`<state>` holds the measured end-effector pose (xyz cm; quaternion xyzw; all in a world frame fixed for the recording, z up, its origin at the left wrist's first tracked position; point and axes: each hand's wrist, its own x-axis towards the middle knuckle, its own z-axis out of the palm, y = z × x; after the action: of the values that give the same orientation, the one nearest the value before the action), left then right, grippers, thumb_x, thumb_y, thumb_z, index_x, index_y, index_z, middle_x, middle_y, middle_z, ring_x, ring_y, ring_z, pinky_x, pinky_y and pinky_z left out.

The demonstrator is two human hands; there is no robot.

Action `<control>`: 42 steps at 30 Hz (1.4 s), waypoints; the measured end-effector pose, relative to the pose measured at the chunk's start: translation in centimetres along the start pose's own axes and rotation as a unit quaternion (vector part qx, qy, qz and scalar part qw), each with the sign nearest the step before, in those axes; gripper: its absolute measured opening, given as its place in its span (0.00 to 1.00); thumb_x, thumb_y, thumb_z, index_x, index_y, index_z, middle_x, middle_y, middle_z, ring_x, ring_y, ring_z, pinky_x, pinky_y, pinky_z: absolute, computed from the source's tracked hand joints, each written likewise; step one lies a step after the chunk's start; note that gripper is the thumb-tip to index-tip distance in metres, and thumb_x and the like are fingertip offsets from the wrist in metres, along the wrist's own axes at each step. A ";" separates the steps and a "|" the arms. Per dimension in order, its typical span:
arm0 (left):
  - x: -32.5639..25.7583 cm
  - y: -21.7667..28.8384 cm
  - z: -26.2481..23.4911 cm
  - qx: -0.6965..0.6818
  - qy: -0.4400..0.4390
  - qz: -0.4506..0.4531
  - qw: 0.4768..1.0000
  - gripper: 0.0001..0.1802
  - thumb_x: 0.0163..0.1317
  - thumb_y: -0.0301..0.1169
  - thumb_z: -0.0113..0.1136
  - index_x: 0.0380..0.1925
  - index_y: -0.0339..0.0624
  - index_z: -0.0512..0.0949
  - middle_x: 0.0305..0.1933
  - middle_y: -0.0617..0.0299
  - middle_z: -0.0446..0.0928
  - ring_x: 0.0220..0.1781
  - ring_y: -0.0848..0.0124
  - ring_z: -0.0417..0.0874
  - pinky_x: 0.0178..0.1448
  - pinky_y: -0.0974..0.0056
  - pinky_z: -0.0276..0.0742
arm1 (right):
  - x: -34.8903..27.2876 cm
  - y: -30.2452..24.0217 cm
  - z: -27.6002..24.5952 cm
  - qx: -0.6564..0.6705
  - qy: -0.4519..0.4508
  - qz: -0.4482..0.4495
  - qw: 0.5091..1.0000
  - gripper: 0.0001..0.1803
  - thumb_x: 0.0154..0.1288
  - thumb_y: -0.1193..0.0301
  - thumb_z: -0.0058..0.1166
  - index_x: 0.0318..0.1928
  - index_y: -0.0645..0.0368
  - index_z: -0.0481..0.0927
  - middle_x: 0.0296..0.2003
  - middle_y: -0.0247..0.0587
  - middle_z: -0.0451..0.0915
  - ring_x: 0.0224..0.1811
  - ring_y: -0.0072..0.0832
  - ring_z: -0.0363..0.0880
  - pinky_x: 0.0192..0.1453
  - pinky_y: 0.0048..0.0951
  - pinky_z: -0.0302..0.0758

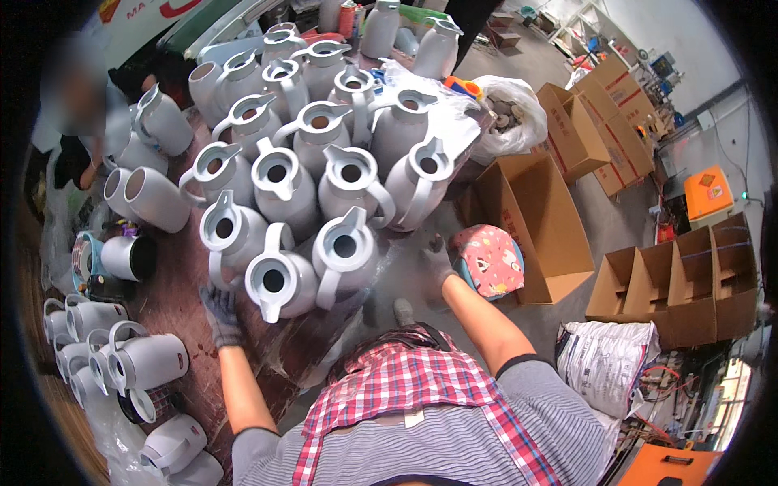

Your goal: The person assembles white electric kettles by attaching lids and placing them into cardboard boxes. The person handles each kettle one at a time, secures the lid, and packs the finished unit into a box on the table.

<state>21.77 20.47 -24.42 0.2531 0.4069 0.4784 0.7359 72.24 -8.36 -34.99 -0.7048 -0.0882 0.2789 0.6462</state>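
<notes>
Grey-white vacuum jugs with handles and open tops crowd the dark red table (194,267). My left hand (220,314), in a grey glove, lies with its fingers stretched out on the tabletop. It is beside the handle of a near-left jug (229,231), and I cannot tell whether it touches it. A front jug (279,283) stands just to its right, another jug (346,247) behind that one. Past the table's right edge is my right hand (438,261), also gloved, fingers apart and holding nothing. It is nearest to a round pink patterned cushion (490,261).
More jugs (147,361) lie on their sides at the left. Another person's hand (87,176) is at the far left. Open cardboard boxes (539,227) and a divided carton (673,279) stand on the floor at right, near a white plastic bag (519,121) of round pieces.
</notes>
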 end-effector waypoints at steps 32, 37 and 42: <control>-17.5 -27.6 8.7 0.328 0.043 -0.312 0.890 0.21 0.59 0.44 0.60 0.48 0.44 0.79 0.47 0.58 0.81 0.44 0.64 0.81 0.45 0.60 0.74 | 12.6 1.4 -29.6 -0.292 -0.273 0.286 0.871 0.11 0.63 0.61 0.53 0.41 0.53 0.74 0.25 0.37 0.75 0.23 0.29 0.76 0.25 0.30 0.75; -15.6 -26.6 7.2 0.377 0.073 -0.319 0.866 0.22 0.60 0.45 0.60 0.49 0.44 0.79 0.48 0.57 0.81 0.45 0.63 0.81 0.47 0.60 0.74 | 11.2 -2.8 -28.8 -0.260 -0.204 0.257 0.908 0.10 0.66 0.62 0.52 0.39 0.55 0.75 0.30 0.36 0.75 0.25 0.26 0.77 0.27 0.27 0.76; -15.3 -26.1 6.3 0.419 0.082 -0.327 0.843 0.22 0.60 0.45 0.60 0.49 0.44 0.79 0.49 0.56 0.80 0.47 0.62 0.81 0.49 0.60 0.74 | 10.8 -4.4 -29.6 -0.340 -0.263 0.242 0.870 0.14 0.68 0.61 0.50 0.46 0.55 0.77 0.30 0.36 0.76 0.32 0.24 0.78 0.30 0.25 0.76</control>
<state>36.85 -4.15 -35.50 0.3494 0.6870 0.0129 0.6370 97.25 -28.00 -33.53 -0.7811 -0.1712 0.5540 0.2317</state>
